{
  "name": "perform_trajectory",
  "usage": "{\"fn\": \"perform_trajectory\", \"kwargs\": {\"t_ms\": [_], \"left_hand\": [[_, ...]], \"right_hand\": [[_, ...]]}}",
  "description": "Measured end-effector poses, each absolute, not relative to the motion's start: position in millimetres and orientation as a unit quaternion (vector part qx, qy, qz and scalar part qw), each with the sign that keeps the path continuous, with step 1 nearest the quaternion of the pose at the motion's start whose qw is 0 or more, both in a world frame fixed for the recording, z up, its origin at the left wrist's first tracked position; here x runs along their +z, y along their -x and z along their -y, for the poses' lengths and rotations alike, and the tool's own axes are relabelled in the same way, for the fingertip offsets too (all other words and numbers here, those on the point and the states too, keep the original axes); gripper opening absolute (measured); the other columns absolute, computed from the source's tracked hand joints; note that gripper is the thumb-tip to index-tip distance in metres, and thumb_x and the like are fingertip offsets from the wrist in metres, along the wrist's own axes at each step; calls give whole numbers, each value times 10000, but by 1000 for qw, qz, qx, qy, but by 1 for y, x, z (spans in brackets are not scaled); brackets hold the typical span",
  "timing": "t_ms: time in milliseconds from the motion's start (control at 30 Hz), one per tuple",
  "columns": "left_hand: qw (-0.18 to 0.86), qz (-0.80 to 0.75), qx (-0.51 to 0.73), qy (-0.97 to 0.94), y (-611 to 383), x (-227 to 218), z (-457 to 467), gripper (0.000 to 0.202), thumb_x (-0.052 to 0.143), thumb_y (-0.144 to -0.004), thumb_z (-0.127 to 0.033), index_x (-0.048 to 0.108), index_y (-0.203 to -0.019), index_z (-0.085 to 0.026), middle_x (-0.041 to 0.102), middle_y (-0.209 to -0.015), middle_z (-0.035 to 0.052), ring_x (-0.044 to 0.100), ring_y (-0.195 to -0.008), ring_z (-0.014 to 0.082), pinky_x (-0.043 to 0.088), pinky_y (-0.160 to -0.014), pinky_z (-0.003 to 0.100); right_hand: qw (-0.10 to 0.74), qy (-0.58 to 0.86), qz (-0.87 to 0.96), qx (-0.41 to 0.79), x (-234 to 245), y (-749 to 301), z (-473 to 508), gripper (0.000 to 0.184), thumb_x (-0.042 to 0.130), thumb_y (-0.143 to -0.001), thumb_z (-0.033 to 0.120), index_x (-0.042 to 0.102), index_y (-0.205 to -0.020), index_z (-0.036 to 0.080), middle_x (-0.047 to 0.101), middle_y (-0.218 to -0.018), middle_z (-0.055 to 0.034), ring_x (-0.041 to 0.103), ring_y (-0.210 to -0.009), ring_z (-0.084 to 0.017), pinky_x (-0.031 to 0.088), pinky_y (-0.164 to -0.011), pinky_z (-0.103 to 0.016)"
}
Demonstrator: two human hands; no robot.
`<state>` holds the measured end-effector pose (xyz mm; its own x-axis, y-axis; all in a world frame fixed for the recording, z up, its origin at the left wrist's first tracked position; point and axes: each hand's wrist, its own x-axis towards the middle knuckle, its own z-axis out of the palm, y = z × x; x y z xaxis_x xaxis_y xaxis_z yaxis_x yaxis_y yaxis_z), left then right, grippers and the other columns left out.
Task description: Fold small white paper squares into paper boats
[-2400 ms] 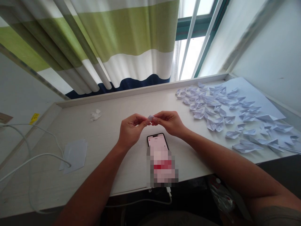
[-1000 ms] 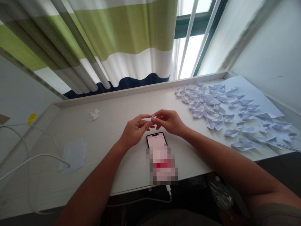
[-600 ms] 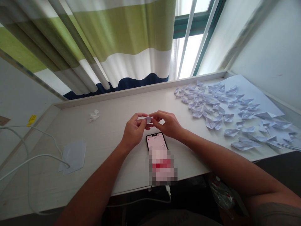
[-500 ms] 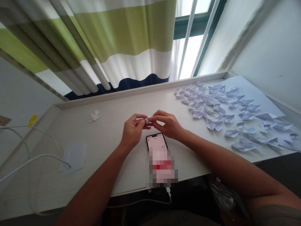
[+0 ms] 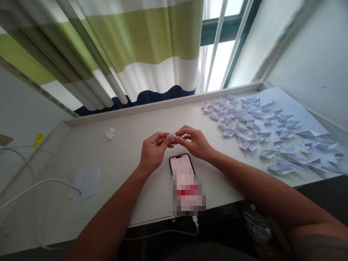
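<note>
Folded paper: you have a small piece of white paper (image 5: pixel 172 135), creased into angled facets, its visible part roughly triangular with a point toward the far side; a brighter face meets a greyer, shaded one along a fold. Its surface looks plain and matte. Fingertips cover part of the edges, so its full outline cannot be told.
Where it is: between your two hands, above the desk (image 5: pixel 141 123) and just beyond the top end of the phone (image 5: pixel 181 163).
Left hand: your left hand (image 5: pixel 153 149) pinches the paper's left side, thumb on the near face and the other fingers bent behind, with hardly any gap.
Right hand: your right hand (image 5: pixel 197 141) has thumb and index finger brought together at the paper's right edge, the rest loosely curled, a small opening showing behind the tips.
Paper boats: many small white folded boats (image 5: pixel 264 136) crowd the desk to your right, pointed at the ends, some lying on a large white sheet (image 5: pixel 296 112).
Left side of desk: a stack of flat white slips (image 5: pixel 88 177) lies under a pale cable (image 5: pixel 58 178); a crumpled white tissue (image 5: pixel 109 134) sits farther back.
</note>
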<state>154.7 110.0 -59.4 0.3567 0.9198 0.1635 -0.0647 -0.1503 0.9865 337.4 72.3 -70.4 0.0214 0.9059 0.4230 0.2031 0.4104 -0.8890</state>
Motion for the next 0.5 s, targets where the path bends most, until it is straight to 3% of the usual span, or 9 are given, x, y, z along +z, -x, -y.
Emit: {"fn": "perform_trajectory", "kwargs": {"t_ms": [167, 300, 500], "left_hand": [[537, -362, 388, -656, -154, -59, -108, 388, 822, -878, -528, 714, -935, -160, 822, -798, 81, 815, -794, 248, 661, -716, 355], [474, -335, 360, -731, -149, -59, -108, 311, 712, -973, -474, 750, -928, -169, 809, -820, 74, 786, -764, 207, 596, -624, 285], [406, -303, 368, -780, -143, -57, -110, 245, 673, -1008, -405, 748, -929, -186, 798, -784, 55, 765, -727, 189, 574, -625, 279]], "right_hand": [[554, 426, 675, 235, -70, -339, -72, 134, 689, -977, 274, 745, -881, 200, 710, -892, -34, 679, -803, -154, 591, -722, -318], [532, 423, 706, 198, -68, -342, -71, 171, 638, -972, 199, 676, -805, 191, 663, -827, -15, 619, -734, -135, 533, -668, -291], [514, 409, 699, 284, -69, -343, -70, 205, 651, -1017, 337, 668, -877, 189, 725, -803, -19, 665, -713, -142, 575, -692, -308]]}}
